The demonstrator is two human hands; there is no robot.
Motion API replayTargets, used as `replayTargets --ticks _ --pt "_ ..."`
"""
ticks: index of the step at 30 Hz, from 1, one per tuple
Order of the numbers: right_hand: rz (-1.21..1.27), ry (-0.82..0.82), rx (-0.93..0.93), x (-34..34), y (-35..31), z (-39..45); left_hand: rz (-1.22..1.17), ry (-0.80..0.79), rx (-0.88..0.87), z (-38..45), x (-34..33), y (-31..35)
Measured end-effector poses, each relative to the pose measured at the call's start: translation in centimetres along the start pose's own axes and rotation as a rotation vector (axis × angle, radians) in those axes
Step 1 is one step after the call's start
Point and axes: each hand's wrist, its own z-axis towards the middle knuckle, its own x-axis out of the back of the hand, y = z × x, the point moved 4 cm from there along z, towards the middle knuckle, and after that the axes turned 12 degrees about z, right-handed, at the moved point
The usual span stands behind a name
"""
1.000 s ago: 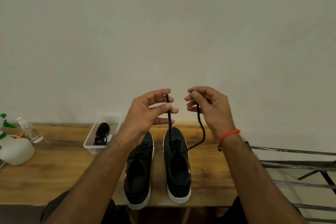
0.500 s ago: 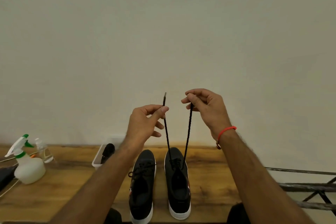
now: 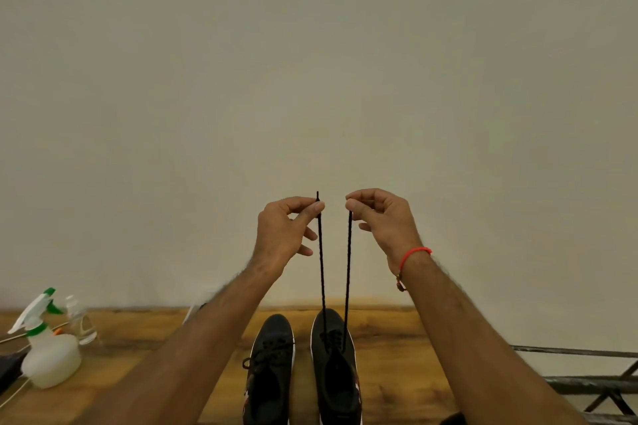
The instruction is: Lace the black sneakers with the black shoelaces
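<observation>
Plaster-smooth and matte, a pale beige wall point(image 3: 310, 62) fills most of the view. Below it runs a wooden table point(image 3: 145, 331) with warm, streaked grain. At the right edge stands a dark metal frame point(image 3: 587, 379) of thin bars, some crossing at angles.

Two black sneakers stand side by side on the wood, toes toward the wall. The left sneaker point(image 3: 269, 373) is laced, its lace crossing the tongue with an end trailing off the left side. The right sneaker point(image 3: 336, 376) has a white sole rim, and its black shoelace point(image 3: 321, 269), a thin braided cord, rises from the upper eyelets in two taut, nearly parallel strands.

At the left sits a squat, rounded white spray bottle point(image 3: 51, 360) with a green-and-white trigger head, and a small clear bottle point(image 3: 81, 321) stands just behind it.

The left hand point(image 3: 281, 235) pinches one strand near its stiff tip between thumb and forefinger, the other fingers loosely curled. The right hand point(image 3: 379, 217) pinches the other strand's end the same way; a red thread bracelet point(image 3: 412, 255) circles its wrist.
</observation>
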Motion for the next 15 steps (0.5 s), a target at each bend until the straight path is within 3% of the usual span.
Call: replayTargets --ticks 15 --pt "-0.018 -0.032 0.039 -0.6 -1.6 1.6 0.132 -0.012 -0.100 1.2 -0.1 2.5"
